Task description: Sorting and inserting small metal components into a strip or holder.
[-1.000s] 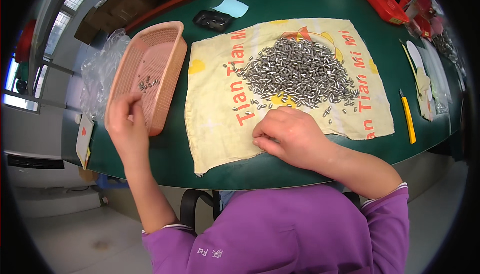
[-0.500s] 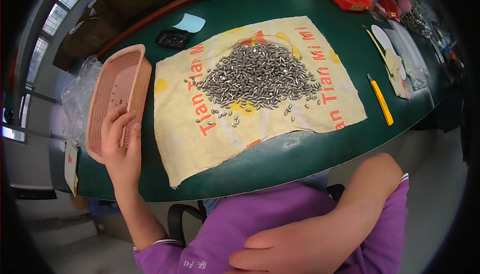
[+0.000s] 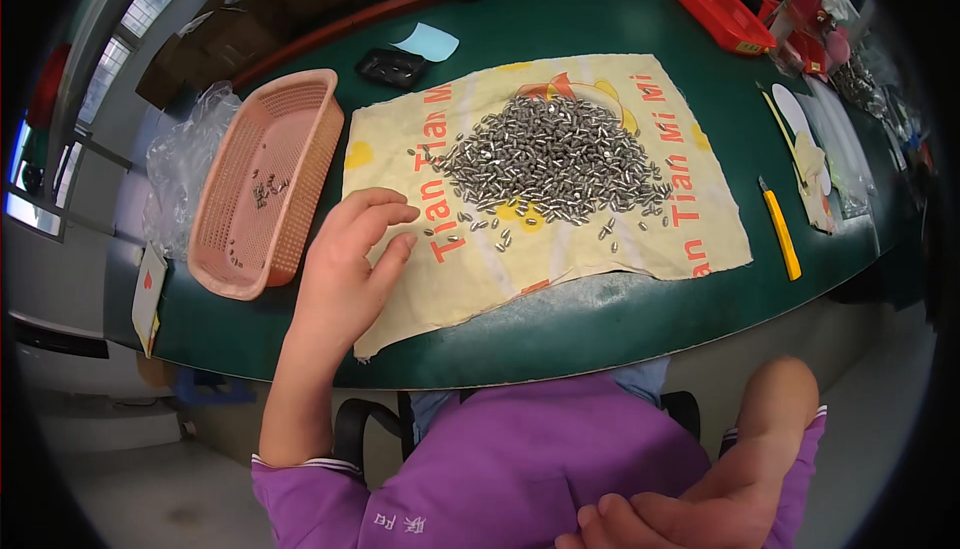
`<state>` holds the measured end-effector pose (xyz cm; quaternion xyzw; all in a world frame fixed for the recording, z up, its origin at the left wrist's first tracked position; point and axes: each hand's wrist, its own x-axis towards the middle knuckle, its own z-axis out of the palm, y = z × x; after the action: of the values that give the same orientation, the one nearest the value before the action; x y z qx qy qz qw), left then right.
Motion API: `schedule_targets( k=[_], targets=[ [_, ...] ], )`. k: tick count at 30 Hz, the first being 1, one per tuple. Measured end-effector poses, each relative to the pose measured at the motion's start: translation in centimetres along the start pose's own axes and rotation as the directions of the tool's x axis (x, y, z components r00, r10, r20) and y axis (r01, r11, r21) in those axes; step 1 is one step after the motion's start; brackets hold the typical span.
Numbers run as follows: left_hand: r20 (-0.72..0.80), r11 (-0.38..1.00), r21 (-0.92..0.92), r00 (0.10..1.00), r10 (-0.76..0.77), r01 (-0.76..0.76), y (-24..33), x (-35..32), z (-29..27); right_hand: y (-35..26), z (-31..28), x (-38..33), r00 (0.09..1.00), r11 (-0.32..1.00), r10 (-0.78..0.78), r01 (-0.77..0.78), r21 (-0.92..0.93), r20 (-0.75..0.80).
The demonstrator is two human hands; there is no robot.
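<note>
My left hand (image 3: 350, 254) hovers at the left edge of a cream patterned cloth (image 3: 450, 304), thumb and fingers apart, with nothing seen between them. To its right on the cloth lies a heap of small silvery metal pellets (image 3: 555, 159), with loose ones scattered round its lower edge. On the other side of that hand stands a pink plastic basket (image 3: 315, 159), holding a small cluster of pellets (image 3: 268, 189) and a few strays. Low in the picture my right hand (image 3: 680, 519) is in front of my purple shirt, fingers loosely bent and apart, partly cut off by the lower edge.
A yellow utility knife (image 3: 780, 234) lies right of the cloth on the green table (image 3: 530, 334). Beyond the cloth are a black tray (image 3: 392, 67) and a pale blue sheet (image 3: 430, 42). A red basket (image 3: 722, 14) stands far right; clear plastic (image 3: 180, 174) lies beside the pink basket.
My left hand has moved right, from the pink basket to the cloth's edge, uncovering pellets in the basket. My right hand has shifted lower and rightward, its fingers now more bent. The view has shifted somewhat.
</note>
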<state>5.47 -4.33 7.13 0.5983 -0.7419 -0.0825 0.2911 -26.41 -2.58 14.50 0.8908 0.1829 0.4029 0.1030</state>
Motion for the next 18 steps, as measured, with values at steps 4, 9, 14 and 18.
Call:
schedule_targets(
  k=[4, 9, 14, 18],
  targets=[
    [0.153, 0.989, -0.11, 0.985, -0.081, 0.098, 0.7, 0.5, 1.5, 0.2, 3.6, -2.0, 0.918, 0.981, 0.173, -0.194, 0.026, 0.356],
    [0.246, 0.975, 0.014, 0.945, -0.217, 0.221, 0.3, 1.0, 2.8, 6.7, 9.1, -6.9, 0.452, 0.494, 0.776, -0.869, 0.02, 0.441],
    [0.287, 0.978, -0.039, 0.94, -0.185, 0.204, -0.4, 2.7, 4.9, 7.8, 13.2, -7.3, 0.263, 0.33, 0.845, -0.941, -0.068, 0.465],
    [0.328, 0.971, -0.155, 0.936, -0.126, 0.185, -0.5, 3.8, 6.1, 9.0, 15.6, -7.6, 0.233, 0.321, 0.861, -0.939, -0.126, 0.453]
  ],
)
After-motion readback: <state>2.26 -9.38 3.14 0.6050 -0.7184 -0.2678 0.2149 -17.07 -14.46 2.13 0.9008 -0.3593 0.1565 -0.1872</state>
